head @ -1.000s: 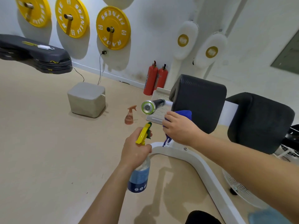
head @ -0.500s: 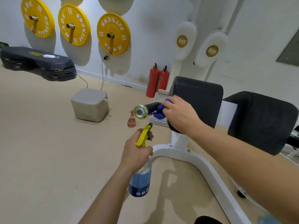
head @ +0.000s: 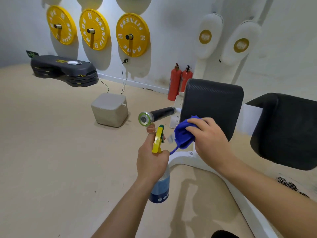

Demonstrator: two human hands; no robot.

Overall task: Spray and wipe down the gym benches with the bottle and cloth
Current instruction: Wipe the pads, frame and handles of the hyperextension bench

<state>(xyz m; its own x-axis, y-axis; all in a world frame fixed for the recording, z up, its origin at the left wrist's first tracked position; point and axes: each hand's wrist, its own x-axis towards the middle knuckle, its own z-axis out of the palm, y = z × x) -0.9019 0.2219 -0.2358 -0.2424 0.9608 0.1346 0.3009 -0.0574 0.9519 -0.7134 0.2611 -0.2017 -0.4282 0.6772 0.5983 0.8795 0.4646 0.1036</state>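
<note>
Yellow weight plates [head: 137, 26] hang on the white wall [head: 171, 23] above a beige floor [head: 51, 152]

"RADE" and "FITNESS" in white on three yellow weight plates [head: 137, 23], gold badges on white pads [head: 205, 36] unreadable

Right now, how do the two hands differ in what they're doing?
The left hand grips the spray bottle roughly upright over the floor; the right hand holds the blue cloth at the lower corner of the black pad. The left hand is clear of the pad; the right hand's cloth touches it. Both hold a cleaning tool.
</note>
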